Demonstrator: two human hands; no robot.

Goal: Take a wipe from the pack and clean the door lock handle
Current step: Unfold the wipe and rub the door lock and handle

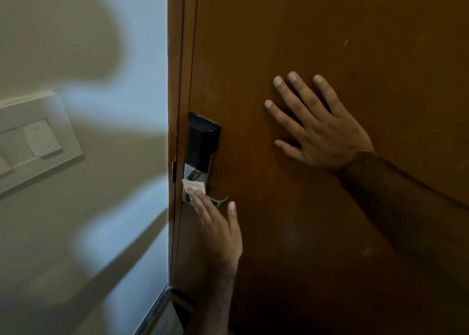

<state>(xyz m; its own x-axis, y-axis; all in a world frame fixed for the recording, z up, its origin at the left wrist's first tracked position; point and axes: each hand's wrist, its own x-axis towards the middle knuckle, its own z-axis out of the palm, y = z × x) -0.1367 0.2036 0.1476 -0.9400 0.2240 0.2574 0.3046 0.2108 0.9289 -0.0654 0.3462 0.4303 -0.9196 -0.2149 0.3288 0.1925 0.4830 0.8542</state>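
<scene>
Wipe (194,185), small, pale and folded, is pinned by the left hand (218,226) against the shiny plate of the door lock (201,154), its fingers laid flat over the wipe's lower edge rather than curled round it. Just right of them the curved metal handle (220,199) pokes out. Farther right and higher, the right hand (321,129) rests open-palmed, fingers spread, holding nothing, on the brown door (330,30). A white switch plate (33,141) sits on the left wall.
</scene>
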